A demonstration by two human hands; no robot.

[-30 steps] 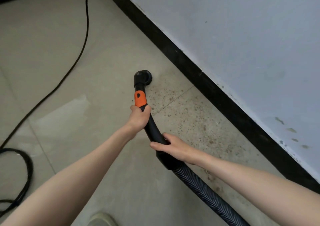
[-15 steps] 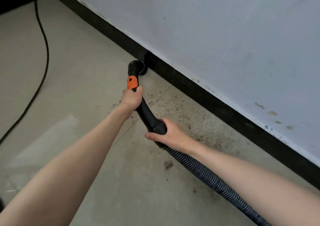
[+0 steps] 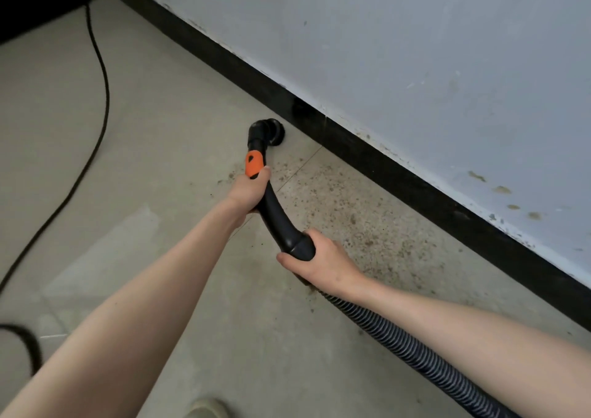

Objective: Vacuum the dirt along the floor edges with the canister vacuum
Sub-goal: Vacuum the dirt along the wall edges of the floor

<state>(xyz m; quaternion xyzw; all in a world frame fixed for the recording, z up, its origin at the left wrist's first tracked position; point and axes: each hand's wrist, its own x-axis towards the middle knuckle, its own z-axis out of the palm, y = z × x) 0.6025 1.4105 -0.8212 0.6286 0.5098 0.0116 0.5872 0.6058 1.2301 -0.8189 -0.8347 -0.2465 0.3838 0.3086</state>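
A single wide-angle camera sits on the person's head and looks forward and steeply down, so both forearms run up from the bottom edge toward the middle. It faces the floor (image 3: 153,149) where it meets the black skirting (image 3: 399,174) and wall (image 3: 415,49), which cross diagonally. No second view overlaps it.
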